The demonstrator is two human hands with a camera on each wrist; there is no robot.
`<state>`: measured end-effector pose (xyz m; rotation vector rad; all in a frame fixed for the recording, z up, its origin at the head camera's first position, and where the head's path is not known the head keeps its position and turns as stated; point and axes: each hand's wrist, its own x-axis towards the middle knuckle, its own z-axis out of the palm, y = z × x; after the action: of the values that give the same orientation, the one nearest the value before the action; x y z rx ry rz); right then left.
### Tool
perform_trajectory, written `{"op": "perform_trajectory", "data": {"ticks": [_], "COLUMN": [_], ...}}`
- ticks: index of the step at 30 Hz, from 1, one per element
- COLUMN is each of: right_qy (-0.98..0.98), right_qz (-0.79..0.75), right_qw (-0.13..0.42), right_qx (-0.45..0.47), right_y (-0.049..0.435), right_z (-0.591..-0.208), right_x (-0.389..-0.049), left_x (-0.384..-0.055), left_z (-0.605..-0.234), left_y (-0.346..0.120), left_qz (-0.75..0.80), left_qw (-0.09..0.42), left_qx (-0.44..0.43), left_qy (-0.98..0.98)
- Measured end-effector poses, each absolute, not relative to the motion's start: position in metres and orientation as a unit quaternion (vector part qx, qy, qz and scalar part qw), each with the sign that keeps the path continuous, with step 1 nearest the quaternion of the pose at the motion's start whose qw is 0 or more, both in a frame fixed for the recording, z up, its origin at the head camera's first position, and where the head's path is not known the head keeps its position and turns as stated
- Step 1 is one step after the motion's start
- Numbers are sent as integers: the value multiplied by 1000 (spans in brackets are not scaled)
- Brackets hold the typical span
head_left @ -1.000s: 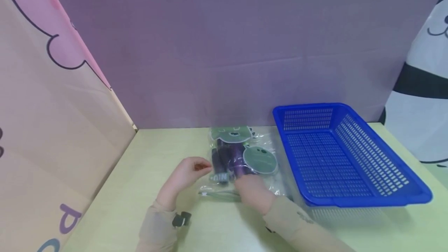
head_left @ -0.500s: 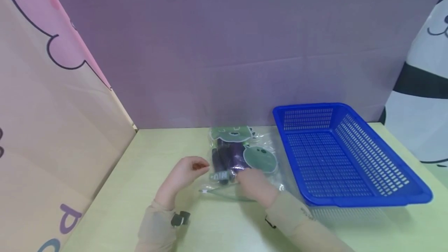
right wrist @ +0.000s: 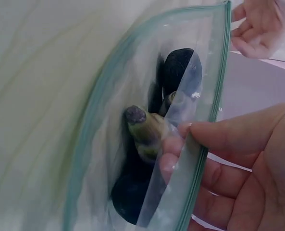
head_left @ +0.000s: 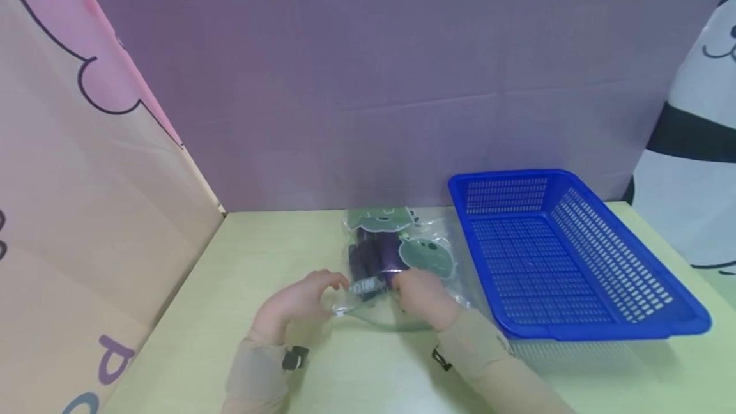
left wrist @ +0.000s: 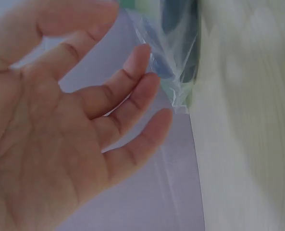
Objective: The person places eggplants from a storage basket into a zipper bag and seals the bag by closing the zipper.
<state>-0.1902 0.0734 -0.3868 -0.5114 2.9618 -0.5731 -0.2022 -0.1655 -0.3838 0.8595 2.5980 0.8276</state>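
A clear zip bag (right wrist: 222, 57) with a green zip edge and green cartoon prints lies on the table, its mouth gaping toward me. Inside are several dark purple eggplants (head_left: 388, 254); one shows its greenish stem end (right wrist: 147, 127) at the mouth in the right wrist view. My right hand (head_left: 425, 296) pinches the upper lip of the bag between thumb and fingers, holding it raised. Beside the bag's near left corner is my left hand (head_left: 301, 299), its fingers loosely bent and the palm bare in the left wrist view. A white zip slider (head_left: 339, 313) sits at that corner.
A large blue plastic basket (head_left: 535, 267) with slotted walls stands to the right of the bag. Behind the table (head_left: 241, 241) rises a purple-grey backdrop (head_left: 368, 82), with a printed cloth (head_left: 98, 177) along the left side.
My right hand has drawn the upper lip upward, and the bag's mouth gapes wider. My left hand has shifted slightly nearer to me, toward the bag's left corner. The basket has not moved.
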Motion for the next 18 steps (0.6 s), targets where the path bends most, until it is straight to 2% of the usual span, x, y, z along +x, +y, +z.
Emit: {"op": "perform_trajectory", "data": {"ticks": [4,12,18], "right_qy": [962,958,955], "right_qz": [-214,-237,-238], "right_qw": [59,70,76], "right_qx": [-157,-146,-162], "right_y": [75,79,84], "right_z": [-386,-388,-387], "right_x": [-191,-196,-194], "left_x": [-200,-205,-208], "left_z": [-384,-386,-385], "left_y": [-165,-166,-167], "left_qz": [274,288,290], "left_qw": [144,64,56], "left_qx": [287,299,299], "left_qy": [906,907,907]}}
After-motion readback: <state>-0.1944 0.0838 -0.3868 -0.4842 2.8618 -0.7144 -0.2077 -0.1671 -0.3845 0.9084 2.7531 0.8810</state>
